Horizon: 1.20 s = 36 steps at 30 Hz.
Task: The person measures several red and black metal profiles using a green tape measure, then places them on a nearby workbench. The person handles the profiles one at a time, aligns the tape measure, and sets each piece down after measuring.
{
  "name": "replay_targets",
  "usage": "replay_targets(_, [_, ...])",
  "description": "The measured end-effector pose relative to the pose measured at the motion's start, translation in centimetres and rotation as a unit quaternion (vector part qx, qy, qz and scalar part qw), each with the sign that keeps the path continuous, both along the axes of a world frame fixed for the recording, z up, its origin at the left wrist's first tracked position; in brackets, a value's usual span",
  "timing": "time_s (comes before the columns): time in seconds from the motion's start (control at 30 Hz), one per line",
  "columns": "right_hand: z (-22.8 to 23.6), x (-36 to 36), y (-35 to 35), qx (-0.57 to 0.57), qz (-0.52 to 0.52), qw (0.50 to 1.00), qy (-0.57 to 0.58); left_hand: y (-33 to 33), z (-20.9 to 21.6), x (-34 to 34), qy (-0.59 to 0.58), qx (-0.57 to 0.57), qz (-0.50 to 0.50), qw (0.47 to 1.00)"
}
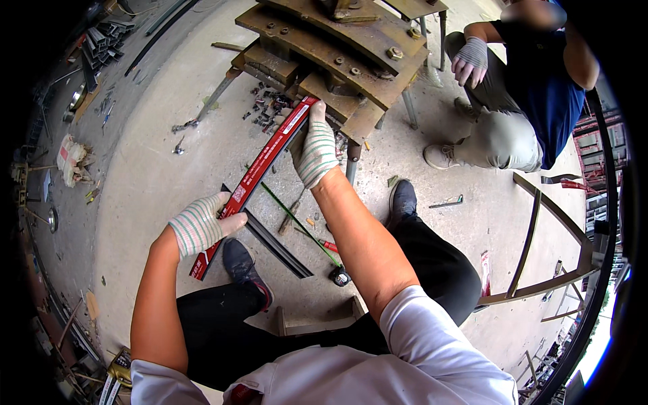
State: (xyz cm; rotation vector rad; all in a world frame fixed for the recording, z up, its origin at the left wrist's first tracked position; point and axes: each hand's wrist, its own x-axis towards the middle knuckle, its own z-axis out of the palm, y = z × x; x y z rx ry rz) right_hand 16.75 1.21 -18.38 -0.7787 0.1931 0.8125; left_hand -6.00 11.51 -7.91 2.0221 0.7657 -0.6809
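A long straight bar or profile (266, 160), faced with red printed film and dark along its edge, slants across the middle. My left hand (202, 225), in a striped knit glove, is closed around its lower part. Higher up, my right hand (316, 147), gloved alike, grips it near its top end. That end is at the near edge of a rusty metal machine (324, 47) with bolted plates; whether it touches cannot be made out. Beneath the bar, a dark grooved profile (277, 244) lies on the floor, and a tape measure (339, 275) has its green blade drawn out.
A person in grey trousers (509, 138) crouches at the right, gloved hand over a knee. Below them lies a curved metal frame (553, 287). Small black offcuts (266, 108) litter the floor under the machine. A low wooden stool (320, 320) is between my legs. Metal profiles (104, 40) are piled far left.
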Motion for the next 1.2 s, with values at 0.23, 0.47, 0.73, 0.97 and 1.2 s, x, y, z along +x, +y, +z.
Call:
replay_targets(0.23, [-1.1,0.3,0.2,-0.015,0.005,1.0,0.0,-0.1,-0.5,-0.4,-0.005,0.021,-0.003,1.0])
replay_targets(0.47, [-0.1,-0.1,0.0,-0.011,0.014,1.0,0.009,-0.4,0.8,0.1,0.011,0.008,0.001,1.0])
replay_targets(0.73, [-0.3,0.0,0.1,-0.004,-0.002,1.0,0.006,-0.3,0.4,0.0,0.022,0.048,-0.022,0.998])
replay_targets(0.97, [-0.6,0.3,0.3,-0.011,0.002,1.0,0.002,-0.1,-0.4,-0.4,-0.005,0.057,-0.035,0.998])
replay_targets(1.2, [0.4,-0.1,0.0,-0.011,0.008,1.0,-0.012,0.2,-0.8,-0.8,-0.004,0.047,-0.032,0.998])
